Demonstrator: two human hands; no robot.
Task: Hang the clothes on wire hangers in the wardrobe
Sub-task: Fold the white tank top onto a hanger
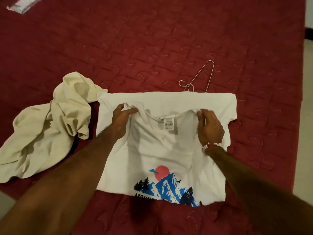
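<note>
Both hands pinch the neckline of the white T-shirt [160,143]. The left hand [121,116] has its fingers curled round a bunched fold of fabric at the collar's left side; the right hand [210,126] grips the collar's right side between thumb and fingers, a beaded bracelet [212,145] at its wrist. The T-shirt lies spread on the red quilted bed [152,39], collar toward the far side, its label [169,61] showing between the hands, and a mountain print [166,187] at the near edge. A wire hanger [199,77] lies on the bed just beyond the T-shirt's far edge, partly tucked under it, to the right. A crumpled cream garment [45,126] lies left of the T-shirt, beside the left forearm.
</note>
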